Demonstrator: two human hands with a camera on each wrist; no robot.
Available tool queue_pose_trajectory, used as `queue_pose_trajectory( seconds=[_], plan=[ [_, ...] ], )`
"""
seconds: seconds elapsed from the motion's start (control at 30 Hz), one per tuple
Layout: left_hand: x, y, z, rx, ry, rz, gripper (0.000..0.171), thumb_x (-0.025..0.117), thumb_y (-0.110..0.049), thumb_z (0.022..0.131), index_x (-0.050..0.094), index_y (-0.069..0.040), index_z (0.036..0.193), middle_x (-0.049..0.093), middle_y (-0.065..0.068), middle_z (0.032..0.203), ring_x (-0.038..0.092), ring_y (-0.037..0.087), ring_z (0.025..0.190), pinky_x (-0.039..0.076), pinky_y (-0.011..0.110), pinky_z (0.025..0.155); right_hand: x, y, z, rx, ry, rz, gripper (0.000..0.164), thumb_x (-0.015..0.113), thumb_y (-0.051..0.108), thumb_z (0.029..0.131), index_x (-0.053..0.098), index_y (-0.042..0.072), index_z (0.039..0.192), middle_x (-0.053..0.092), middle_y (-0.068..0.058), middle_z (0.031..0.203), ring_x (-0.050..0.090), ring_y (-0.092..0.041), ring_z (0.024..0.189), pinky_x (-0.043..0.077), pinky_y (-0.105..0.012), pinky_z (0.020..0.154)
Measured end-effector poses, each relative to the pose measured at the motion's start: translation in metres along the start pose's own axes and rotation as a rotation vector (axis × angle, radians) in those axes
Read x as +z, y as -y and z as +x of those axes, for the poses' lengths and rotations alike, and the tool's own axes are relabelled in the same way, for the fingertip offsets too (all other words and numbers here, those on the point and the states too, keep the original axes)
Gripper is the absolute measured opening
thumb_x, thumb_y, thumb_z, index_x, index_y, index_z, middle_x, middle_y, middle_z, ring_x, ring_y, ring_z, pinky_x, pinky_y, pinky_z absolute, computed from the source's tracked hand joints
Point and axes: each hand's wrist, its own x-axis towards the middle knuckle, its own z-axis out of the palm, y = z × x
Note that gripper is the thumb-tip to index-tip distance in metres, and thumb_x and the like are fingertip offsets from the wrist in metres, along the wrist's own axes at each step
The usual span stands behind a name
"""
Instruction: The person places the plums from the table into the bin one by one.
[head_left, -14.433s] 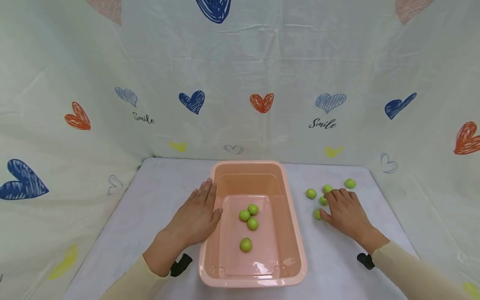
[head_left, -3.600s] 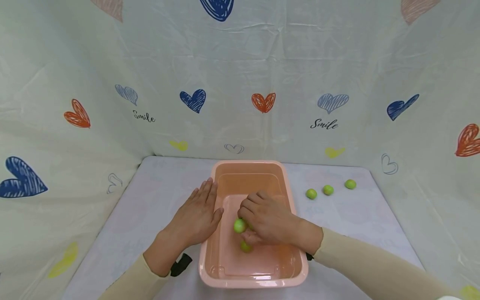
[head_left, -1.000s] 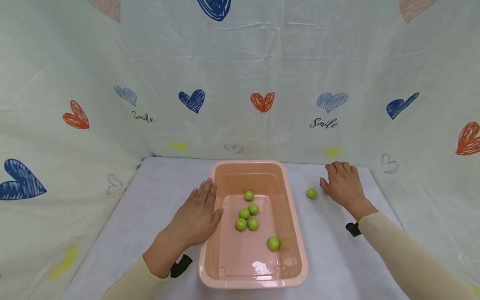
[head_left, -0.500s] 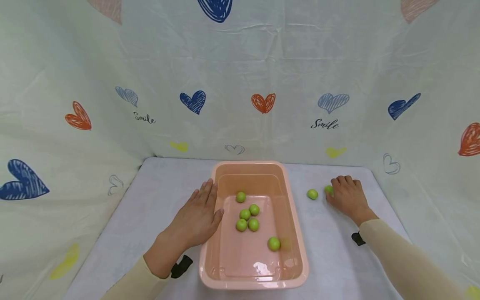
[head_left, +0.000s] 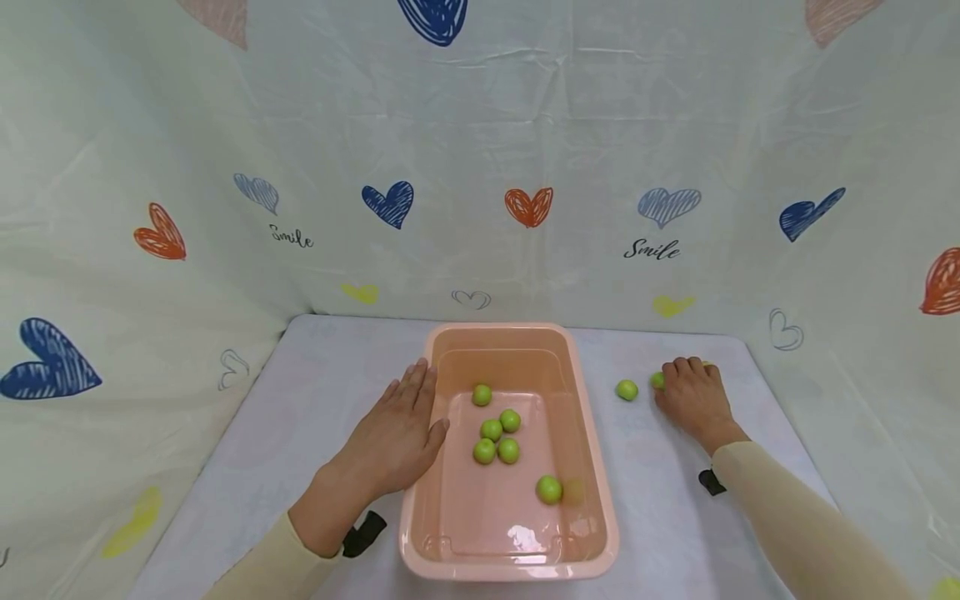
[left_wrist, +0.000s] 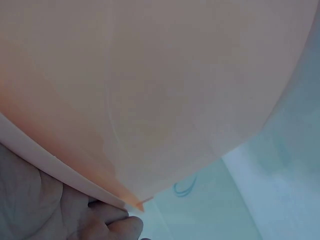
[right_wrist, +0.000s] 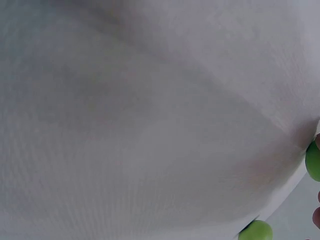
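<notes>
My left hand lies flat along the left rim of a pink plastic basin, fingers straight. In the left wrist view, its fingers rest against the basin's outer side. Inside the basin sit several green limes. On the table to the right, my right hand curls its fingers down over a lime, partly covered by them. The right wrist view shows a lime at the fingertips on its right edge. Just past the knuckles, a sliver of another lime peeks out.
One more lime lies on the white table, between the basin and my right hand. A pale curtain printed with hearts hangs behind the table and along both sides.
My right hand has come from the basin to the limes on the right, then drawn slightly nearer and curled over one. More limes lie in the basin than earlier. The left hand stays put.
</notes>
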Motion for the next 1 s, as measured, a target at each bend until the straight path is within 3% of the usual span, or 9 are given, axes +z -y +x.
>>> queue_pose_trajectory(
  seconds=[0.2, 0.37, 0.6, 1.0],
  plan=[
    [0.000, -0.001, 0.000, -0.005, 0.008, -0.003, 0.074, 0.049, -0.034, 0.109, 0.025, 0.013, 0.161, 0.022, 0.032, 0.170, 0.026, 0.044, 0.159, 0.028, 0.058, 0.127, -0.003, 0.000, -0.002, 0.008, -0.039, -0.002, 0.034, 0.071, 0.021, 0.094, 0.055, -0.007, 0.102, 0.057, -0.023, 0.098, 0.052, -0.045, 0.100, 0.042, -0.062, 0.088],
    [0.000, -0.001, 0.000, -0.005, 0.011, -0.005, 0.074, 0.049, -0.034, 0.110, 0.025, 0.013, 0.161, 0.022, 0.032, 0.170, 0.025, 0.044, 0.159, 0.028, 0.058, 0.127, -0.010, -0.002, 0.002, 0.013, -0.146, -0.016, 0.033, 0.070, 0.022, 0.089, 0.050, -0.004, 0.096, 0.051, -0.019, 0.089, 0.049, -0.042, 0.093, 0.042, -0.058, 0.083],
    [-0.001, -0.001, 0.000, -0.003, 0.003, 0.002, 0.074, 0.049, -0.034, 0.109, 0.026, 0.013, 0.161, 0.023, 0.032, 0.170, 0.026, 0.044, 0.159, 0.029, 0.058, 0.127, -0.014, -0.006, 0.006, 0.009, -0.271, -0.030, 0.036, 0.072, 0.024, 0.086, 0.048, -0.003, 0.092, 0.049, -0.019, 0.086, 0.049, -0.042, 0.089, 0.041, -0.057, 0.080],
    [-0.003, -0.002, 0.000, -0.006, 0.010, 0.028, 0.073, 0.050, -0.034, 0.109, 0.027, 0.013, 0.161, 0.024, 0.032, 0.169, 0.026, 0.045, 0.159, 0.028, 0.058, 0.127, -0.020, 0.002, 0.013, -0.051, -0.331, -0.007, 0.038, 0.074, 0.025, 0.086, 0.051, -0.002, 0.097, 0.053, -0.020, 0.092, 0.051, -0.042, 0.094, 0.043, -0.057, 0.081]
  ],
)
